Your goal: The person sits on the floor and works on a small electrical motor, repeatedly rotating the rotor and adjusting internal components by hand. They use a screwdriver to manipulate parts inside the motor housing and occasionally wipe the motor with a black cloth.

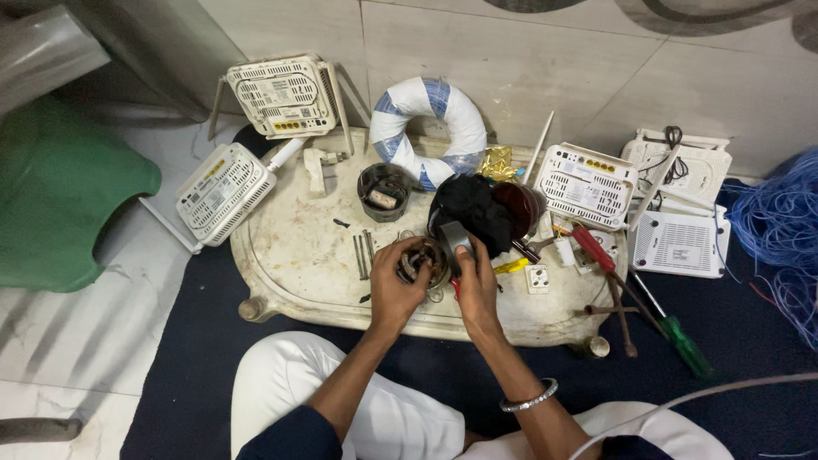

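- Head view: left hand [397, 292] gripped a round, dark metal motor-like part [420, 261] on the worn cream plastic tabletop [294, 247].
- Right hand [477, 285] closed around a red-handled tool [456, 288] beside it.
- Part lay open; loose screws [364, 254] remained nearby.

White routers [284, 94]; blue-white striped tape ring [428, 129]; green stool [60, 192]; black cloth [470, 209]; blue wire [780, 221].
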